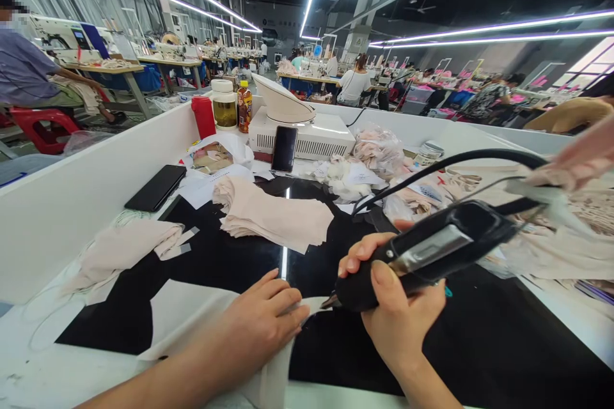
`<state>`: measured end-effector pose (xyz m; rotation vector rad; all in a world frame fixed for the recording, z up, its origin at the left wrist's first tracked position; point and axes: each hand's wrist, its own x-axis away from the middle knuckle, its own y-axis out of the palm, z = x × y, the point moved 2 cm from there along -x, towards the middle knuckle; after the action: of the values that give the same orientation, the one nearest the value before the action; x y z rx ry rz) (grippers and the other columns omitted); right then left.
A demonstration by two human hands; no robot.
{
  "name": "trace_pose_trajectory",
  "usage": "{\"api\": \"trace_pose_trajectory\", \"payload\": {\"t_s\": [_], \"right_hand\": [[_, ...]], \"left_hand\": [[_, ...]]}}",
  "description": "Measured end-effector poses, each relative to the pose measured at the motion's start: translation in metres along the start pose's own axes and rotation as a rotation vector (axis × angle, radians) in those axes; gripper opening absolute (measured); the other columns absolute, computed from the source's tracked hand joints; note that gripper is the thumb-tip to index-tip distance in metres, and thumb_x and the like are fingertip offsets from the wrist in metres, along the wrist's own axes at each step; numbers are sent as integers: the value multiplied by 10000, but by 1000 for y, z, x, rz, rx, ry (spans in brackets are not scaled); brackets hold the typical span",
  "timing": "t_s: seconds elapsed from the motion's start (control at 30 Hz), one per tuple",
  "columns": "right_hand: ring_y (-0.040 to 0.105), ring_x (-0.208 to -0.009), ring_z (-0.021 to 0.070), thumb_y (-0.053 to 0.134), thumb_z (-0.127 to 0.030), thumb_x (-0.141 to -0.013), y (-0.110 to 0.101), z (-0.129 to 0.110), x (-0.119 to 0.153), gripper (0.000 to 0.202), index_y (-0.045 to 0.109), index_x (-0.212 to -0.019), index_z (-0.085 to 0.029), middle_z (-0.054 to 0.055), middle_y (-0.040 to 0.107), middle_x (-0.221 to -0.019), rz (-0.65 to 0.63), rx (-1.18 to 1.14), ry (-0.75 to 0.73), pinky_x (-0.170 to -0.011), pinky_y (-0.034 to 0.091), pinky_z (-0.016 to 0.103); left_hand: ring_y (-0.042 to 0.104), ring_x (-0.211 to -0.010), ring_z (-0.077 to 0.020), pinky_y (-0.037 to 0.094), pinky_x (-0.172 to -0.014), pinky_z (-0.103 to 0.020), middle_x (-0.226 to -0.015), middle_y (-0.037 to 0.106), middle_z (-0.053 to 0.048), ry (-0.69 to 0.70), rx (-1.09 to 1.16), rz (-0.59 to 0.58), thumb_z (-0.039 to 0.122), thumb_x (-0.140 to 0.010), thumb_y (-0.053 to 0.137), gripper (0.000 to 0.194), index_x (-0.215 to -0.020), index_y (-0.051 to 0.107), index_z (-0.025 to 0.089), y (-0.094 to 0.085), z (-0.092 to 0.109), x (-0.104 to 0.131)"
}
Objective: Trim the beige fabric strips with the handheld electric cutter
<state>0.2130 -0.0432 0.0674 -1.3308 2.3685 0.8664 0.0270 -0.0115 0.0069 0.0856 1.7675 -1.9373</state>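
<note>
My right hand (403, 313) is wrapped round a black corded hand tool (426, 249) with a silver plate on its side. The tool's narrow metal tip (330, 301) points left and meets the end of a pale fabric strip. My left hand (263, 319) lies on a pale fabric piece (192, 307), fingers stretched out close to that tip; its thumb is hidden. Beyond both hands, a stack of pale pink fabric pieces (275, 211) rests on the black mat (355, 358). More pale fabric (129, 243) lies at the left.
A black cable (446, 160) arches above the tool. At the far right, another hand (580, 153) is by the cable, blurred. A black phone (156, 187), a propped phone (284, 148), a white machine box (307, 131) and bagged fabric (378, 147) stand or lie further back.
</note>
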Motion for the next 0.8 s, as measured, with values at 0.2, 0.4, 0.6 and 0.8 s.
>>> {"api": "trace_pose_trajectory", "payload": {"t_s": [0.2,0.4,0.6,0.8], "right_hand": [[657,-624,139,813,-243,-899,-7,0,-2,391,609,-1227,-304,-40,682,-841,9,-14,-3,-564,609,305],[662,-636,140,793,-229,-914,-7,4,1,386,600,-1240,-305,-37,683,-861,-3,10,-11,-572,613,313],[667,-633,137,795,-214,-909,-9,1,3,398,596,-1239,-313,-47,687,-848,22,44,7,-585,612,310],[687,-638,144,826,-206,-892,-10,-6,10,445,609,-1269,-297,-29,707,-860,29,62,-30,-595,626,316]], "left_hand": [[665,-1025,-191,481,-1174,-478,-1100,677,-23,-3,31,10,170,-1103,570,152,-1221,658,204,1,1,1],[671,-1026,-189,482,-1182,-484,-1099,684,-29,2,30,6,158,-1101,565,168,-1232,661,197,-1,-1,0],[641,-1233,-232,508,-1173,-444,-1281,690,-88,52,-113,24,96,-1087,535,286,-1359,608,143,-14,8,6],[689,-1166,-225,620,-1016,-332,-1290,684,-117,-130,-6,-11,-106,-875,468,572,-1393,526,129,-14,16,30]]}}
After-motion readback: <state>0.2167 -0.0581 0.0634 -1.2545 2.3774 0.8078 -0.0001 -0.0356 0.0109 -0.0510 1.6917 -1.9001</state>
